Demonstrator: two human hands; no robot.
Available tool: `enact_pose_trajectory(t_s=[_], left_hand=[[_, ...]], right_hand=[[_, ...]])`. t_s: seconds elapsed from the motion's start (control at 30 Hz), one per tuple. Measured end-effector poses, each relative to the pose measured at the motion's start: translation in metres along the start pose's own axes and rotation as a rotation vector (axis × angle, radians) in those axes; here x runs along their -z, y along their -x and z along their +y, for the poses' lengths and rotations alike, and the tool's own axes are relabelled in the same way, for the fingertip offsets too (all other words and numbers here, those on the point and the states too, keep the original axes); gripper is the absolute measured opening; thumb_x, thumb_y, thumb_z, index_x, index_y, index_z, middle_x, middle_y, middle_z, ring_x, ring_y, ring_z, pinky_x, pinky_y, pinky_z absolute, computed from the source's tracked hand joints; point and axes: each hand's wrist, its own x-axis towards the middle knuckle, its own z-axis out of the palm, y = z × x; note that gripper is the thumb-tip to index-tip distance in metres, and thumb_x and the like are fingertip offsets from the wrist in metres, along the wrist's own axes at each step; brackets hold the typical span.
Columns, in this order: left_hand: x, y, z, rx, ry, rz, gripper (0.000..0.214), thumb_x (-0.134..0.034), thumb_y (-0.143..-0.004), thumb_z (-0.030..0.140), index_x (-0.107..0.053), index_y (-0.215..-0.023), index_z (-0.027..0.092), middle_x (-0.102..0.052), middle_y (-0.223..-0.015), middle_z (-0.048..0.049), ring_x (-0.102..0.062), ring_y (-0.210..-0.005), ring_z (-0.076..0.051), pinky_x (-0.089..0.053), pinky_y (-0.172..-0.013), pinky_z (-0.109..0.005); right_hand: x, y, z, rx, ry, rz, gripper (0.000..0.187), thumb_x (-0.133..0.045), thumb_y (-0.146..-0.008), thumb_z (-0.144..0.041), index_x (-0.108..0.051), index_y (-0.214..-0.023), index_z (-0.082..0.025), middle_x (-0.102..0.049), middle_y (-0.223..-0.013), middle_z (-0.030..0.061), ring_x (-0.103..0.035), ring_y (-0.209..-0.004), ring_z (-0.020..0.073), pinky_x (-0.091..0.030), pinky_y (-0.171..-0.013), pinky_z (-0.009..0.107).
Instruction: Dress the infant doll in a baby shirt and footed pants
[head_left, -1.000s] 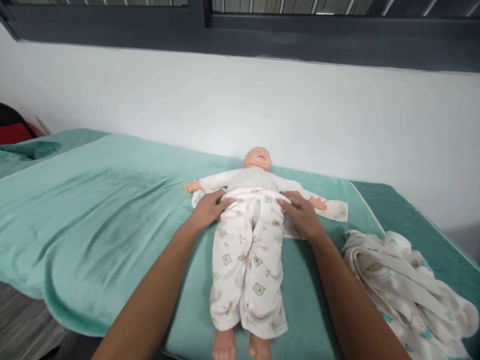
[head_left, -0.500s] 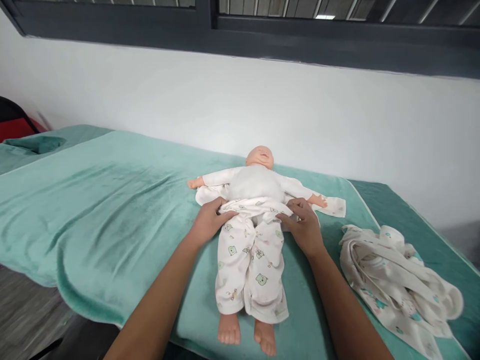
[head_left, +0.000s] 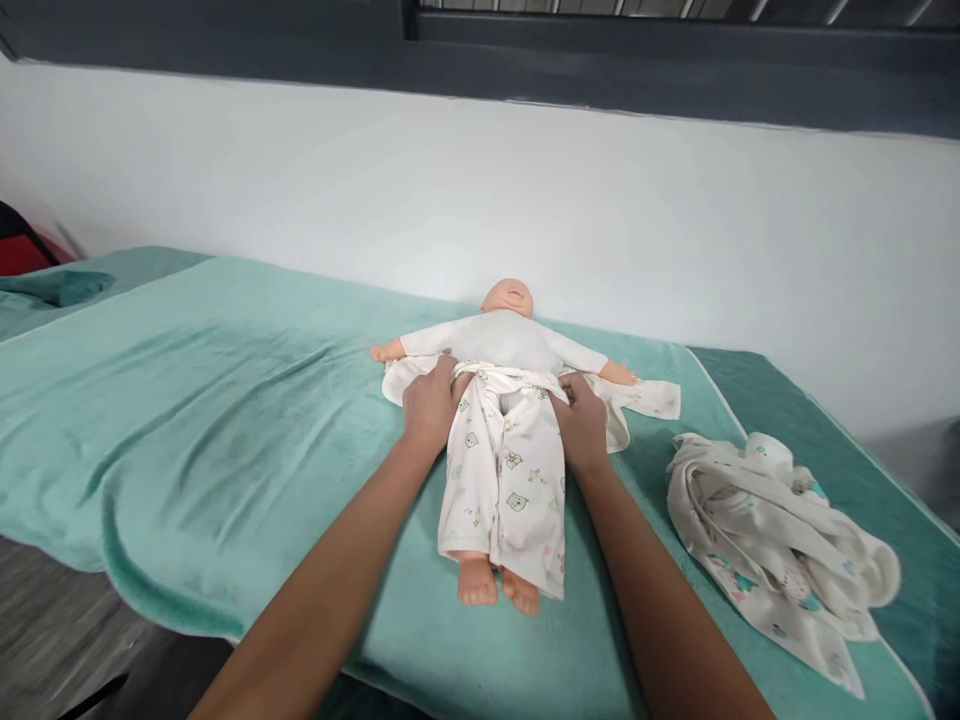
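Baby doll (head_left: 513, 338), one, lying on its back at the centre of the frame, head towards the wall and bare feet towards the bottom edge; white long-sleeved top, both arms spread wide. Trousers (head_left: 517, 480), one pair, white with green bear print, on the doll's legs, centre of the frame, waistband bunched at the hips. Left hand (head_left: 433, 405), grasping the waistband at its left edge in the picture; right hand (head_left: 583, 418), grasping the opposite edge; the fingertips are partly lost in the cloth, so how far they reach inside is hard to tell. Printed white garment (head_left: 654, 398), spread beneath the doll, showing on both sides of it. Heap of white clothing (head_left: 780, 545), crumpled, lower right of the frame, apart from the doll. Pale green cover (head_left: 217, 400), velvety, rumpled at left, under all of the above. White wall (head_left: 300, 180), behind; dark window frame (head_left: 225, 45), along the top edge; grey floor (head_left: 60, 610), lower left.
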Motion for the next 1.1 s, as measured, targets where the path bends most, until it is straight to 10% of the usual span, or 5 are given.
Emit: enact_pose_trajectory(t_s=[0.27,0.6,0.93,1.1], left_hand=[[0.018,0.022,-0.013,0.086,0.475,-0.284,0.048,-0.065,-0.081,0.056,-0.052,-0.111,0.021,-0.063,-0.106,-0.0046,-0.059,-0.092,-0.02,-0.046,-0.078,-0.031],[0.018,0.025,-0.01,-0.174,0.247,-0.112,0.037,-0.061,-0.086,0.045,-0.04,-0.068,0.022,-0.047,-0.073,0.0014,-0.048,-0.074,-0.017,-0.037,-0.069,-0.032],[0.015,0.026,-0.005,-0.108,0.221,-0.052,0.043,-0.054,-0.086,0.05,-0.031,-0.063,0.022,-0.039,-0.06,0.0037,-0.04,-0.06,-0.014,-0.03,-0.06,-0.03],[0.016,0.027,-0.004,-0.187,0.227,0.004,0.041,-0.052,-0.088,0.046,-0.03,-0.062,0.022,-0.039,-0.062,0.0026,-0.039,-0.062,-0.015,-0.031,-0.062,-0.03]], right_hand=[[0.019,0.005,0.013,-0.138,-0.278,-0.406,0.042,-0.073,-0.075,-0.045,-0.045,-0.101,-0.027,-0.038,-0.063,-0.0102,-0.035,-0.053,0.0121,-0.029,-0.049,0.026],[0.025,0.008,0.0,0.145,-0.159,-0.379,0.039,-0.076,-0.076,-0.046,-0.045,-0.069,-0.023,-0.049,-0.085,0.0002,-0.046,-0.077,0.0171,-0.041,-0.07,0.032],[0.015,0.012,0.003,-0.019,-0.292,-0.334,0.039,-0.077,-0.073,-0.045,-0.049,-0.09,-0.025,-0.045,-0.075,-0.0045,-0.042,-0.068,0.0145,-0.038,-0.06,0.028],[0.015,0.013,0.001,0.151,-0.208,-0.29,0.026,-0.072,-0.079,-0.039,-0.051,-0.077,-0.023,-0.048,-0.085,-0.0003,-0.048,-0.081,0.0177,-0.041,-0.072,0.032]])
